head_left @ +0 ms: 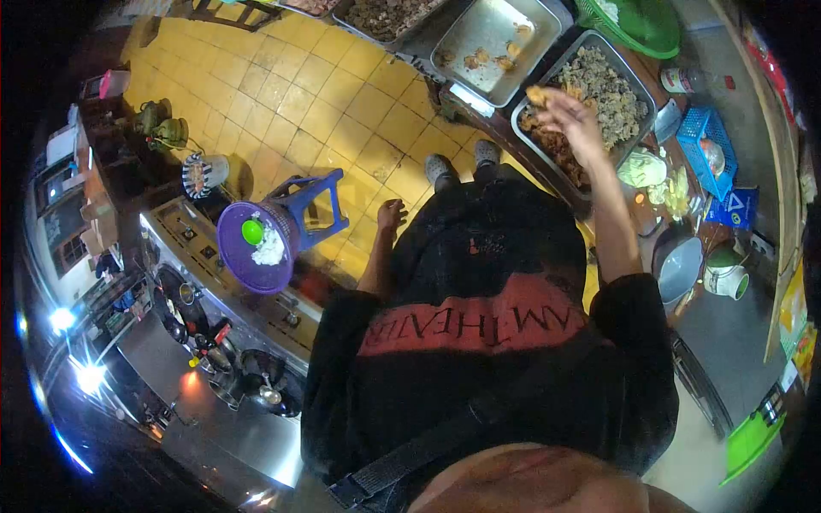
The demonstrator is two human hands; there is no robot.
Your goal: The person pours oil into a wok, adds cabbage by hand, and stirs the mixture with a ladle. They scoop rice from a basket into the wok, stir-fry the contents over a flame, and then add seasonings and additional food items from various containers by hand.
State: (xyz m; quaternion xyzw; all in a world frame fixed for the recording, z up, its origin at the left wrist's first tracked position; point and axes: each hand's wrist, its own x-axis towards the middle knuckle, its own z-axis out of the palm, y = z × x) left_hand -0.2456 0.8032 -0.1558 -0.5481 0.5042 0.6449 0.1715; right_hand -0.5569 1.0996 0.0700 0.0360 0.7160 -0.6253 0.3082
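Observation:
My right hand is over a metal tray on the right-hand table. Its fingers are closed on a golden-brown piece of fried food. Under and beside the hand, the tray holds reddish-brown pieces and paler, crumbly-looking pieces. Just beyond stands a second metal tray with several golden pieces in it. My left hand hangs beside my body over the tiled floor, fingers loosely apart, with nothing in it.
At left, a purple basket with a green bowl and white food sits on a blue stool. A stove counter carries pans. Right of the trays are a cabbage, a blue basket and a grey basin.

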